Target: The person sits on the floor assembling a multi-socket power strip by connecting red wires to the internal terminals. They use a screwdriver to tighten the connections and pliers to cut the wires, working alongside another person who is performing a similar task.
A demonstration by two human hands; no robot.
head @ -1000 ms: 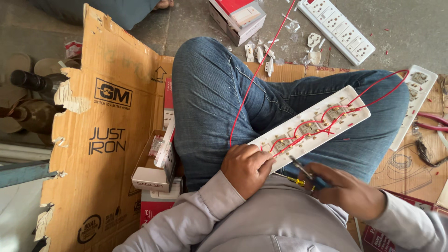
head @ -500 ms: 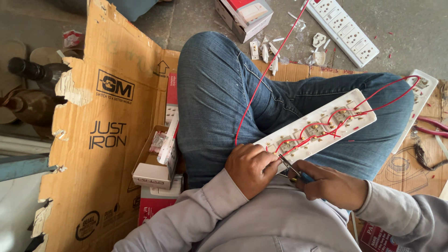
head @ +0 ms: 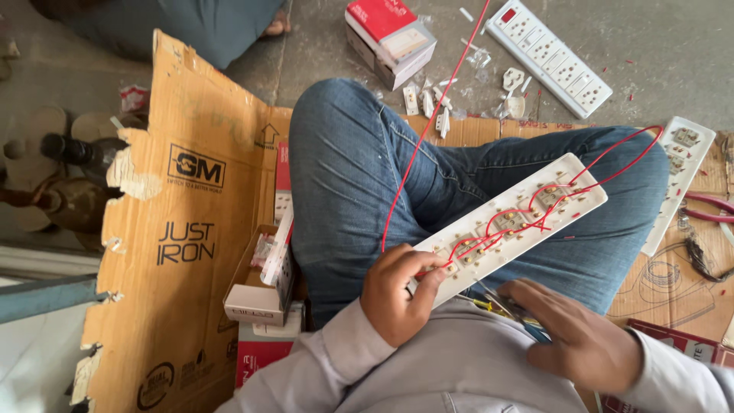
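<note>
Two hands: left hand [head: 394,294] gripping one open white socket strip [head: 508,226], right hand [head: 585,344] curled, grip unclear

**Much of the workbench scene stays out of sight**

The right hand [head: 585,340] covers the tool it grips, leaving only a blurred yellow-and-blue sliver by its fingers. The left hand [head: 394,294] hides the near end of the white socket strip [head: 508,229]. The red wire [head: 440,115] runs off the top edge. Pliers [head: 711,208] are cut by the right edge. Small white parts [head: 436,103] on the floor are too tiny to identify.
</note>
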